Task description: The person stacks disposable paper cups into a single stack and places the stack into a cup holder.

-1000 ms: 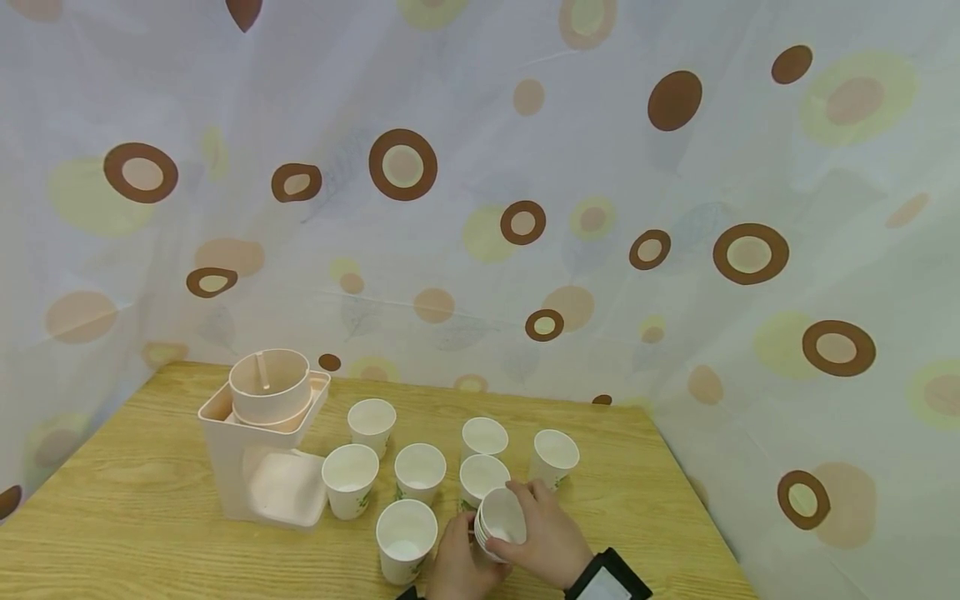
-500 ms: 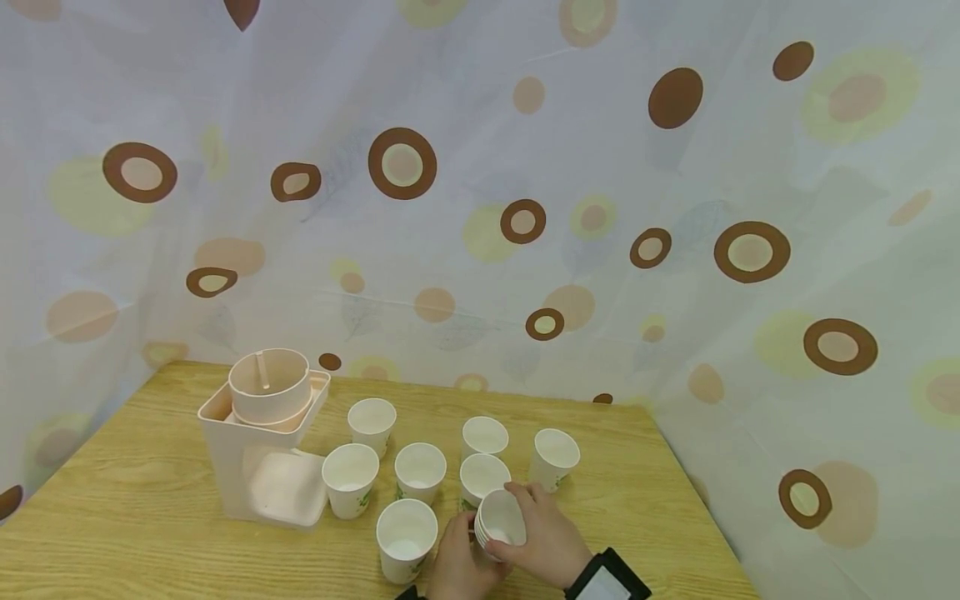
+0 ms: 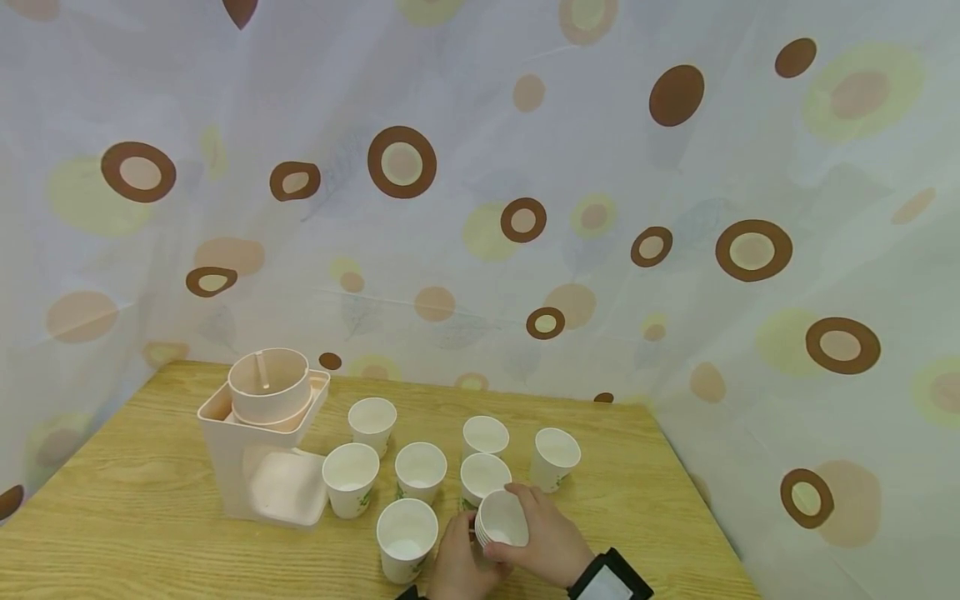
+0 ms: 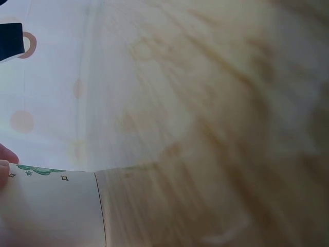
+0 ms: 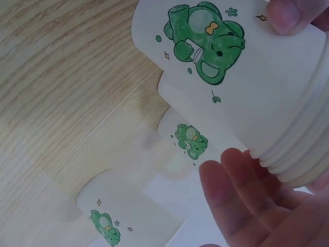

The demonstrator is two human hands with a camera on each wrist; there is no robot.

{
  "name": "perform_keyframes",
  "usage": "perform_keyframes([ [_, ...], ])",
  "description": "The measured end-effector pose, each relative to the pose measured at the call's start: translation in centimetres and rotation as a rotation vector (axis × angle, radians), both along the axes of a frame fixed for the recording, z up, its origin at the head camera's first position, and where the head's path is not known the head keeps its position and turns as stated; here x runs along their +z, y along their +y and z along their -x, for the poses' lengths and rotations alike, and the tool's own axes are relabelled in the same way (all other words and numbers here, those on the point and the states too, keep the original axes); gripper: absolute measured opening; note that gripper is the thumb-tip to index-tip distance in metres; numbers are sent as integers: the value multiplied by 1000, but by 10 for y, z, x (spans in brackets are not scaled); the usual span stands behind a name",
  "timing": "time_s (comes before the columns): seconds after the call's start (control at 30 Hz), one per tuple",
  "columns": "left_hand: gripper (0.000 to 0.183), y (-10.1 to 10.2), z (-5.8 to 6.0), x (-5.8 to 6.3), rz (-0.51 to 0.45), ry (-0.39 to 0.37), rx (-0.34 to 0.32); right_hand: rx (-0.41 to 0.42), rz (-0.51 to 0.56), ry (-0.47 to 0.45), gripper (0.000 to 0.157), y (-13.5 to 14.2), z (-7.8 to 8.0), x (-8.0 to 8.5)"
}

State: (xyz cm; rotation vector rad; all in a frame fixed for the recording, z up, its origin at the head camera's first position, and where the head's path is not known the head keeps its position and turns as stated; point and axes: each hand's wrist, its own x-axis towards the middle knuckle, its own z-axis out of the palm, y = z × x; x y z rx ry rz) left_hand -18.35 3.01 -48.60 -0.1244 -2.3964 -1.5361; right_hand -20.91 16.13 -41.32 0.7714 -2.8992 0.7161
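Both hands hold a tilted stack of nested white paper cups (image 3: 502,517) at the front of the table. My left hand (image 3: 463,562) grips the cup body from the left and below; one of its fingertips (image 5: 285,18) shows on the printed wall in the right wrist view. Around the rim end curls my right hand (image 3: 551,537), its fingers beside the layered rims. A green bear is printed on the stack's outer cup (image 5: 231,77). In the left wrist view only part of a cup wall (image 4: 51,206) and fingertips (image 4: 4,172) appear.
Several upright paper cups stand nearby, including one left of the hands (image 3: 405,542), one just behind the stack (image 3: 484,477) and one at the right (image 3: 555,458). A pale pink plastic device (image 3: 262,442) with a round top stands at the left. A patterned curtain (image 3: 450,250) hangs behind the wooden table (image 3: 150,533).
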Motion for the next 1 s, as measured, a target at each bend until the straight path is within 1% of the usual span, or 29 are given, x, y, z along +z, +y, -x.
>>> perform_keyframes([
  [0.2, 58, 0, 1, 0, 1, -4, 3, 0, 7, -14, 77, -2, 0, 2],
  [0.27, 58, -1, 1, 0, -3, -13, -4, -1, 25, -25, 81, -1, 2, 2],
  [0.37, 60, -3, 1, 0, -19, -44, -33, -41, 69, -29, 84, 2, 8, 5],
  [0.43, 62, -4, 1, 1, -39, -79, -58, -99, 100, -17, 81, 4, 16, 9],
  [0.53, 66, -5, 1, 4, -64, -126, -79, -198, 125, 36, 71, 9, 30, 17],
  [0.63, 68, -6, 1, 6, -73, -144, -86, -282, 123, 86, 68, 16, 47, 22],
  [0.8, 67, -5, 1, 7, -65, -132, -84, -381, 94, 113, 80, 26, 75, 15],
  [0.93, 66, -5, 1, 6, -58, -124, -80, -418, 60, 139, 89, 31, 90, 5],
  [1.0, 64, -5, 1, 6, -57, -115, -83, -433, 54, 130, 92, 32, 97, 1],
])
